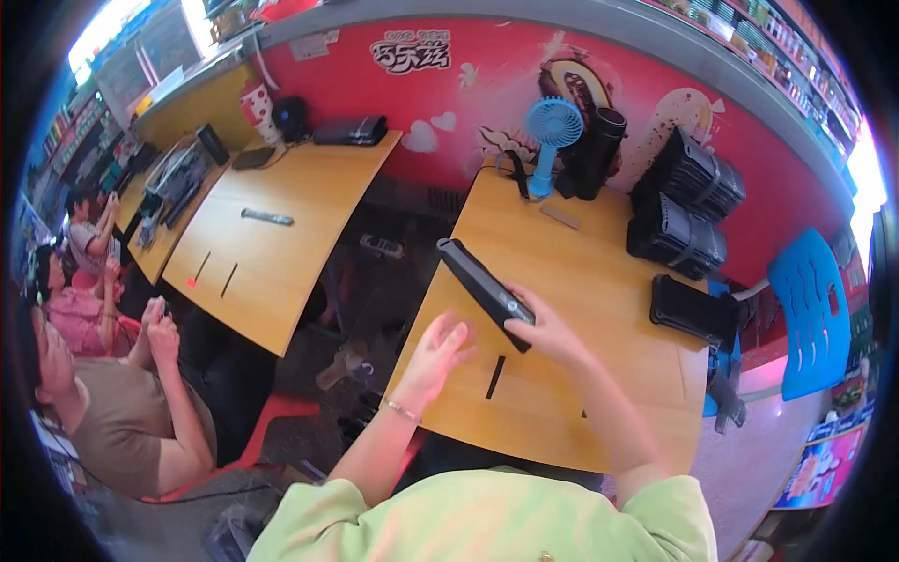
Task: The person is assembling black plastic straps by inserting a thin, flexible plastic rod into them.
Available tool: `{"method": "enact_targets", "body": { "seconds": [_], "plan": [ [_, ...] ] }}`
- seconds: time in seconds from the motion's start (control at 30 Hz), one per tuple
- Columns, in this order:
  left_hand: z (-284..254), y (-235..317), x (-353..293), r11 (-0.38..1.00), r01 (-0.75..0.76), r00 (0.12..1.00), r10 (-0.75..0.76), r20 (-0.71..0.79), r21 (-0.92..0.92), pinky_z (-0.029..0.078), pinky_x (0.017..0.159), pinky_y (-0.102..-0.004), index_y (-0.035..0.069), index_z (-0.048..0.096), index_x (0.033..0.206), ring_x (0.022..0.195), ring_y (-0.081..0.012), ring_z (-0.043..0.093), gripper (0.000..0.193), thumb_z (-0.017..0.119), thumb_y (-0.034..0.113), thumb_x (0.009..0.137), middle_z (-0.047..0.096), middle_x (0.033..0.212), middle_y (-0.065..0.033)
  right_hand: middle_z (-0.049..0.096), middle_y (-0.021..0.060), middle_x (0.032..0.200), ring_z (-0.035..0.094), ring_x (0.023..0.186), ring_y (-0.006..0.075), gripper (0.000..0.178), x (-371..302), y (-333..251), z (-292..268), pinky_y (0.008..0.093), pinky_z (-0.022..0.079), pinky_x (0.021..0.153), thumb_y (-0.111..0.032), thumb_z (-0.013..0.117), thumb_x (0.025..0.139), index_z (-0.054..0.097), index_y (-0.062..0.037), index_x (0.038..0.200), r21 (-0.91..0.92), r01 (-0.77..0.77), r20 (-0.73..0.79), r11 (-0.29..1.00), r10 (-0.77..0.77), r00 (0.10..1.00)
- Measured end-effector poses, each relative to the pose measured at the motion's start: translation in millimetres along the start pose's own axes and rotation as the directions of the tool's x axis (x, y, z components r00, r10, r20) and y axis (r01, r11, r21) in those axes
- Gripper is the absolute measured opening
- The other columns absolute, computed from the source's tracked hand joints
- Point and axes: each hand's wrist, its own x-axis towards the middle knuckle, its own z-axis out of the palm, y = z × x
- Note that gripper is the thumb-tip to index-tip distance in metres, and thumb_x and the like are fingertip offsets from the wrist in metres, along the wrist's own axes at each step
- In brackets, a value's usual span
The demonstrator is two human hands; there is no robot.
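Head view: a slim black case (482, 286) clasped at its near end by the right hand (543, 328), over a wooden table (543, 412).
The case slants up and leftward from that hand; the left hand (435, 356) is just beside it, empty, fingers loosely curled and apart from it. A black strip (494, 377) lies nearer the person. Beyond stand a black cylindrical container (599, 155), contents hidden, and a blue fan (552, 131); to the right, banded black bundles (679, 234) are piled, with a black pouch (693, 311) nearer.
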Motion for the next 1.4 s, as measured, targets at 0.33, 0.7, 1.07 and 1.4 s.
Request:
{"method": "enact_targets", "body": {
  "seconds": [0.33, 0.7, 1.07, 1.4],
  "plan": [
    [46, 11, -13, 0.911, -0.319, 0.937, 0.262, -0.233, -0.261, 0.043, 0.080, -0.0249, 0.007, 0.043, 0.119, 0.092, -0.0091, 0.051, 0.035, 0.060, 0.018, 0.090, 0.052, 0.101, -0.0020, 0.049, 0.0139, 0.128, 0.050, 0.113, 0.0240, 0.080, -78, -13, 49, 0.0360, 0.041, 0.094, -0.015, 0.070, 0.077, 0.025, -0.0072, 0.142, -0.046, 0.100, -0.066, 0.994, -0.103, 0.993],
    [58, 11, -43, 0.854, -0.443, 0.891, 0.384, 0.244, 0.274, 0.043, 0.078, -0.0236, 0.002, 0.041, 0.121, 0.092, -0.0096, 0.049, 0.045, 0.064, 0.007, 0.083, 0.050, 0.104, -0.0043, 0.056, 0.0105, 0.115, 0.056, 0.098, 0.0212, 0.056, -69, -60, 44, 0.0321, 0.045, 0.085, -0.009, 0.067, 0.079, 0.046, -0.0092, 0.130, -0.089, 0.471, -0.280, 0.878, -0.476, 0.834],
    [57, 14, -38, 0.806, -0.524, 0.843, 0.444, 0.304, 0.276, 0.043, 0.074, -0.0231, 0.004, 0.046, 0.107, 0.086, -0.0095, 0.050, 0.058, 0.083, 0.023, 0.067, 0.051, 0.094, -0.0021, 0.057, 0.0084, 0.097, 0.059, 0.088, 0.0187, 0.039, -80, -63, 46, 0.0281, 0.052, 0.071, -0.004, 0.076, 0.067, 0.063, -0.0085, 0.104, -0.155, 0.466, -0.329, 0.871, -0.490, 0.807],
    [59, 7, -38, 0.766, -0.573, 0.819, 0.519, 0.246, 0.293, 0.044, 0.073, -0.0227, 0.007, 0.045, 0.098, 0.083, -0.0094, 0.050, 0.062, 0.089, 0.023, 0.057, 0.049, 0.090, -0.0004, 0.056, 0.0088, 0.099, 0.060, 0.090, 0.0163, 0.037, -86, -60, 46, 0.0253, 0.053, 0.074, -0.003, 0.079, 0.066, 0.058, -0.0024, 0.097, -0.134, 0.446, -0.314, 0.885, -0.464, 0.828]
  ]
}}
